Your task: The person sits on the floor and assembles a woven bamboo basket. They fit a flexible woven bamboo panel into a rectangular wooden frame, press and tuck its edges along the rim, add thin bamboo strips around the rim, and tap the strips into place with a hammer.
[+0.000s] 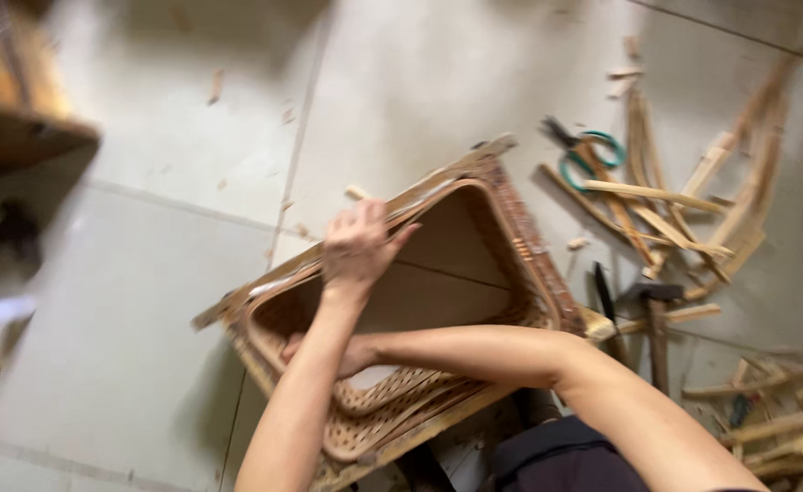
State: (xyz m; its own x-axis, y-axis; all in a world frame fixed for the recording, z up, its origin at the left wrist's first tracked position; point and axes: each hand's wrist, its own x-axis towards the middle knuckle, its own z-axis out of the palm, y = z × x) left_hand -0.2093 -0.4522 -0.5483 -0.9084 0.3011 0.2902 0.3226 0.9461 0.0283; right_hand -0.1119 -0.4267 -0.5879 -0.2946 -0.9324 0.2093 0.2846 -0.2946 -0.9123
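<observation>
I see my left hand (358,246) closed over the far rim of a woven basket (511,246), fingers curled on the edge, thumb toward the inside. My right hand (328,351) reaches across under the left forearm and lies inside the basket against its near-left wall; the left arm hides most of it, so I cannot tell whether it grips or just presses. The hands are apart, one on the rim, one inside.

The basket is rectangular with rounded corners, tipped on its side with its open mouth toward me, on the tiled floor (146,319) in front of my knees. Wooden slats run along its outer edges.

Toward the floor's right edge lies a heap of cane strips (684,210), with green-handled scissors (593,155) at its far end. A hammer (652,301) lies just beside the basket's right corner.
</observation>
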